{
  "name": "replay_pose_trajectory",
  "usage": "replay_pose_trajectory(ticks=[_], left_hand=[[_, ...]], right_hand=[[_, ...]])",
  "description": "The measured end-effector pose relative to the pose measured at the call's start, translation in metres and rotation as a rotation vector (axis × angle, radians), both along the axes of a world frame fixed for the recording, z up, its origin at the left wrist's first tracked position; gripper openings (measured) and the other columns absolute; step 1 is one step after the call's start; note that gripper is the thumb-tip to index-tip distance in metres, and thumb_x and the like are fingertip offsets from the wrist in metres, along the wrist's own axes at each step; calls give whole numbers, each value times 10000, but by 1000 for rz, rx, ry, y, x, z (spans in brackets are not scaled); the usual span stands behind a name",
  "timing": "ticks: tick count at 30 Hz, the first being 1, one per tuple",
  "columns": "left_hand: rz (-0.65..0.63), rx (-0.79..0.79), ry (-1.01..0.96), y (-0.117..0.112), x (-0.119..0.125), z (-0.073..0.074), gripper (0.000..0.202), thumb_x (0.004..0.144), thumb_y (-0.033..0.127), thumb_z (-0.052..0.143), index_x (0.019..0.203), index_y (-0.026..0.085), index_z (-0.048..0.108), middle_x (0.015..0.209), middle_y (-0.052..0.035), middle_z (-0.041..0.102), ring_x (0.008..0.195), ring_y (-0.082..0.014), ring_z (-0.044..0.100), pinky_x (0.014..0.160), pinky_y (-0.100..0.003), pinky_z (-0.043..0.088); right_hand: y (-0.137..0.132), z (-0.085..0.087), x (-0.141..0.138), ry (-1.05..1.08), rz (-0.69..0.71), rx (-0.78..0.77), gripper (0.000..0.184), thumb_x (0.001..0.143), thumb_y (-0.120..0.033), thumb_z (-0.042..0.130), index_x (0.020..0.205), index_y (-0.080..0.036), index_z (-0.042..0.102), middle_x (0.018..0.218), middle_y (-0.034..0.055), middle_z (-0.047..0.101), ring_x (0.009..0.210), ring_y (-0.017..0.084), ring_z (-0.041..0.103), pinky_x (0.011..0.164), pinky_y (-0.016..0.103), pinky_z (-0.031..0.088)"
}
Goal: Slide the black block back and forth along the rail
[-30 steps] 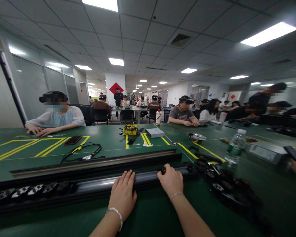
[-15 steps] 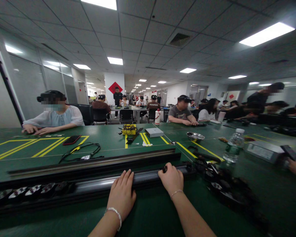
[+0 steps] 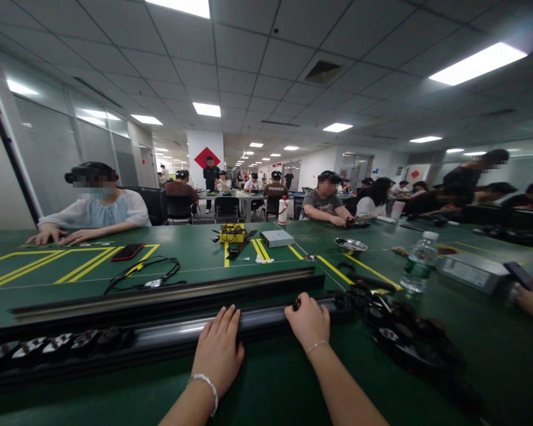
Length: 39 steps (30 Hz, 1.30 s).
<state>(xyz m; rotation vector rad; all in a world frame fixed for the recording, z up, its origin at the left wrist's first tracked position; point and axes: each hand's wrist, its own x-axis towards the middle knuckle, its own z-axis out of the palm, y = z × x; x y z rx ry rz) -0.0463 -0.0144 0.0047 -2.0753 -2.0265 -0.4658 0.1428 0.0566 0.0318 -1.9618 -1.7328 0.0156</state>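
On my feed from the head camera, 2 bare hands work at a long black rail (image 3: 169,334) lying across a green table (image 3: 275,396). I see the left hand (image 3: 217,349) laid flat, its fingers stretched out and unclenched, the rail directly beneath them. To its right, the right hand (image 3: 310,324) curls over the same rail, grasping a small black piece (image 3: 296,303) that pokes out between thumb and forefinger. Black fittings (image 3: 57,344) line the rail's left end; a pile of black parts (image 3: 400,331) lies just beyond its right end.
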Motion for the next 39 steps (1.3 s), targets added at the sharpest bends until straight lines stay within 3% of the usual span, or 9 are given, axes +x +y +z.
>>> replay_pose_trajectory(ticks=[39], left_hand=[[-5,-20,-13,-1,0,2,562,720,215,390,1282,219,374,1387,-10,361,1290,-183,265,1041,-380,237]], right_hand=[[4,-1,9,-2,-62,-26,210,731,-308,434,870,-185,532,879,61,596,856,209,563,979,457,149]])
